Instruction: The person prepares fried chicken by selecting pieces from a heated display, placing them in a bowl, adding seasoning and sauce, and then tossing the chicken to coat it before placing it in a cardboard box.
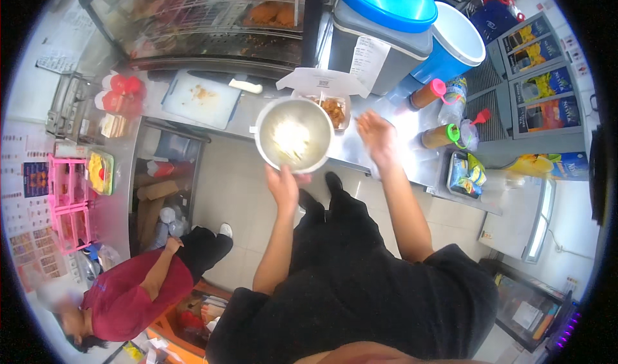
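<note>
My left hand point(284, 183) grips the near rim of a round metal bowl point(293, 134), tilted so that its inside faces me. Pale bits or residue show in the bowl, partly lost in glare. Behind it on the steel counter stands an open white takeaway box point(334, 115) with browned food pieces inside; the bowl hides part of it. My right hand point(377, 137) is raised to the right of the box, slightly blurred, with no object visible in it. A white-handled utensil point(246, 86) lies to the left of the box, near a white cutting board point(200, 98) with crumbs.
Sauce bottles point(427, 93) with pink and green caps stand at the right. Behind are a blue-lidded container point(391, 2) and a glass display cabinet point(217, 31) with fried food. A person in a red shirt point(140, 291) stands at the lower left, beside a steel side counter point(120, 171).
</note>
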`<state>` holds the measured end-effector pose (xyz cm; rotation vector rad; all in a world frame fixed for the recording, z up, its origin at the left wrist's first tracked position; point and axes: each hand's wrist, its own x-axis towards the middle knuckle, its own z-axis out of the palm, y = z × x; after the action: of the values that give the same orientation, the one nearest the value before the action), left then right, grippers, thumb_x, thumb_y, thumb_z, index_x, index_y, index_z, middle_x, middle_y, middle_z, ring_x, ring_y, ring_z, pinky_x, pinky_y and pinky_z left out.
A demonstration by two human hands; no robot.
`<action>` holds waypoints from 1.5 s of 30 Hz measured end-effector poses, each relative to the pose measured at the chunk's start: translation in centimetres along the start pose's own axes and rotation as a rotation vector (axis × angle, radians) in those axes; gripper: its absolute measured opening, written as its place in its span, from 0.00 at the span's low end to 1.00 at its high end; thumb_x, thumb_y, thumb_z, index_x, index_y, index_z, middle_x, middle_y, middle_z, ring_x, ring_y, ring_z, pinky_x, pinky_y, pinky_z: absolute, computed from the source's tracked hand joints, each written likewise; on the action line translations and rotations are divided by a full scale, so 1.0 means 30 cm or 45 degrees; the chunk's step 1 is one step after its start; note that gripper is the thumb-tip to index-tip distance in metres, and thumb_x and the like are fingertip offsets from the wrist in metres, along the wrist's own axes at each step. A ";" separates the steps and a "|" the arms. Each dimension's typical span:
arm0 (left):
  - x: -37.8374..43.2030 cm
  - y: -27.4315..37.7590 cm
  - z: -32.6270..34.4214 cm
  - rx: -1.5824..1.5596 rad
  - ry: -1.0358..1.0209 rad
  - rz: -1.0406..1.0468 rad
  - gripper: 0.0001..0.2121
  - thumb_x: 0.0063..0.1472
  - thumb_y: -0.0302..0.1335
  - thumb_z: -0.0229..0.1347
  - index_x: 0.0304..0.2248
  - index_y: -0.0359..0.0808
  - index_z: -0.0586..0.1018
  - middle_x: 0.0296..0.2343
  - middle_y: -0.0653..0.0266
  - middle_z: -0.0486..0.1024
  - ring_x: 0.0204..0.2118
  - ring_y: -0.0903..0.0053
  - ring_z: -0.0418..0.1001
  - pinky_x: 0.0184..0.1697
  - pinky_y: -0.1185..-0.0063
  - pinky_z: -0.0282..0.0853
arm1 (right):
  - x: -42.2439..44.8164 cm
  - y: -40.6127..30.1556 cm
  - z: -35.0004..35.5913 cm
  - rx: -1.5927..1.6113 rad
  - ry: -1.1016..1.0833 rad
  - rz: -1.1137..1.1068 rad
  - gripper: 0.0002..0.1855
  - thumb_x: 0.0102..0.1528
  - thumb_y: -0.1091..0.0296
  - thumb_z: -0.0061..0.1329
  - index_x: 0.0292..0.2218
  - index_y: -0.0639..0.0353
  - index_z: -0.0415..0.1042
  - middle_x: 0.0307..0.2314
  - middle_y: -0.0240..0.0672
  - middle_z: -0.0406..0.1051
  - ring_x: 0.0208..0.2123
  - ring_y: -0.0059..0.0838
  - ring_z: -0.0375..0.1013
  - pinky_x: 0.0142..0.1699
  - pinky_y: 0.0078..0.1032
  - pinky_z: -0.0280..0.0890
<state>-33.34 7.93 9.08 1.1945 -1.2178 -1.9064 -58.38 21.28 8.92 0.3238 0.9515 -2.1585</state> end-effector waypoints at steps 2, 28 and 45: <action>-0.071 -0.043 0.068 0.043 -0.172 -0.210 0.18 0.69 0.25 0.42 0.55 0.26 0.60 0.34 0.42 0.78 0.22 0.61 0.82 0.22 0.70 0.84 | -0.099 -0.129 -0.151 0.123 -0.268 -0.018 0.10 0.62 0.71 0.49 0.45 0.61 0.69 0.37 0.35 0.70 0.42 0.29 0.69 0.54 0.28 0.65; 0.794 -0.086 0.165 1.385 0.003 0.549 0.14 0.66 0.38 0.51 0.38 0.41 0.86 0.37 0.49 0.83 0.42 0.53 0.81 0.48 0.61 0.75 | -0.075 -0.407 -0.216 -0.271 -0.396 0.230 0.12 0.61 0.65 0.53 0.46 0.58 0.74 0.39 0.39 0.76 0.42 0.37 0.76 0.52 0.37 0.70; 0.558 -0.210 0.228 1.215 -0.057 0.324 0.15 0.62 0.34 0.57 0.40 0.28 0.73 0.34 0.40 0.80 0.36 0.51 0.83 0.39 0.61 0.77 | -0.024 -0.476 -0.090 -0.354 -0.387 0.172 0.14 0.60 0.64 0.53 0.45 0.59 0.71 0.34 0.36 0.73 0.36 0.34 0.73 0.45 0.32 0.69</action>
<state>-46.79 -0.45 -1.67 1.3230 -2.2976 -1.1475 -68.31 30.02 14.96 -0.0722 1.0047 -1.8570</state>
